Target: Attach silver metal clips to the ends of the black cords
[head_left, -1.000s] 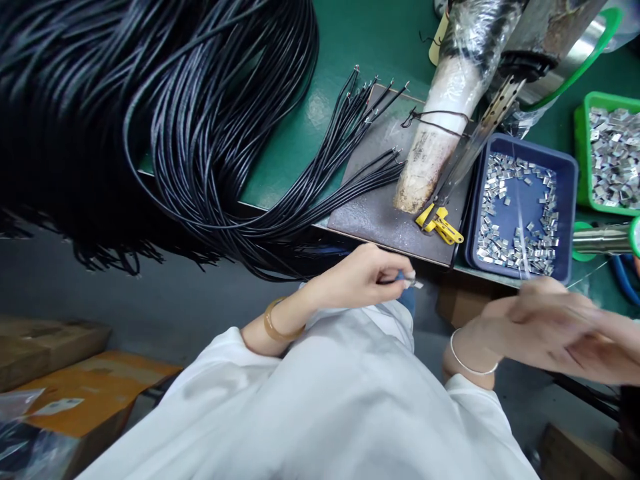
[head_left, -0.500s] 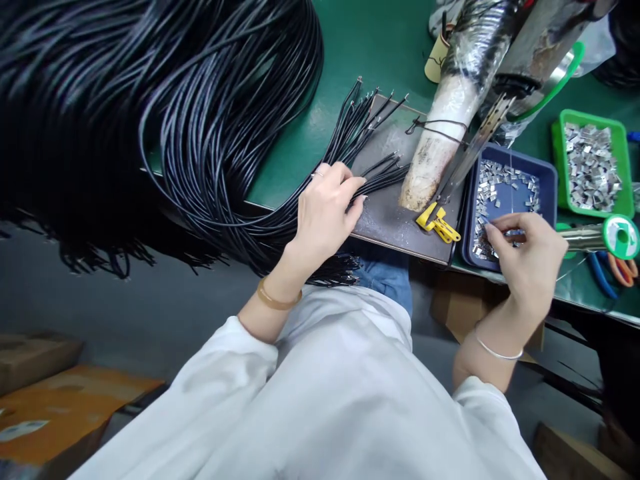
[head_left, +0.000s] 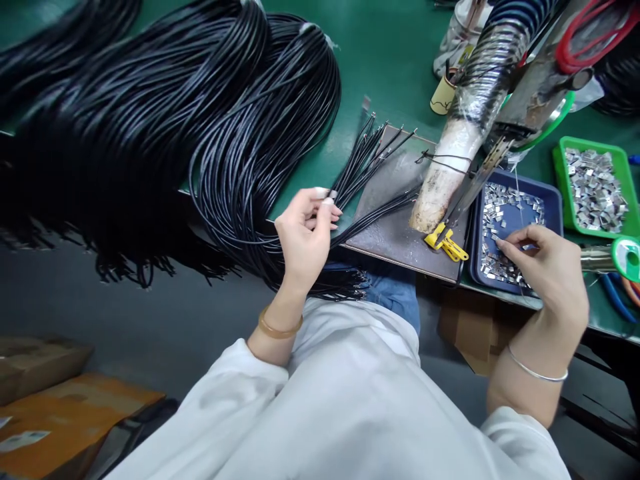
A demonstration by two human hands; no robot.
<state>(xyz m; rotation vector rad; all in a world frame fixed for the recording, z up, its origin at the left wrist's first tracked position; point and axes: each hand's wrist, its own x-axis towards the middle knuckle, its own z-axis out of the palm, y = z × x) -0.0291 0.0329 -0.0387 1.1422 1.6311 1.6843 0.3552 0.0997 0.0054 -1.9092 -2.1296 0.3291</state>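
Note:
My left hand (head_left: 309,230) is closed in a pinch on a thin black cable (head_left: 345,175) at the near end of a fanned bunch. The cable tips point away over a grey board (head_left: 380,233); one metal tip beyond them is blurred. More black cables run beneath the hand along the board. My right hand (head_left: 545,267) hovers over a dark blue tray (head_left: 557,210) of small metal clips. Its thumb and forefinger are pinched at a small metal clip (head_left: 494,237) near the tray's middle.
Large bundles of black cable (head_left: 260,113) cover the left of the green table (head_left: 380,53). A soldering tool (head_left: 483,180) and a taped white duct (head_left: 445,170) slant over the board beside a yellow clamp (head_left: 447,241). A green tray (head_left: 560,160) of metal pieces stands right, near a solder spool (head_left: 627,260).
My left hand has shifted left and back from the lower cables to pinch a cable in the upper bunch. My right hand stays at the blue tray, now pinching a clip. The view has shifted.

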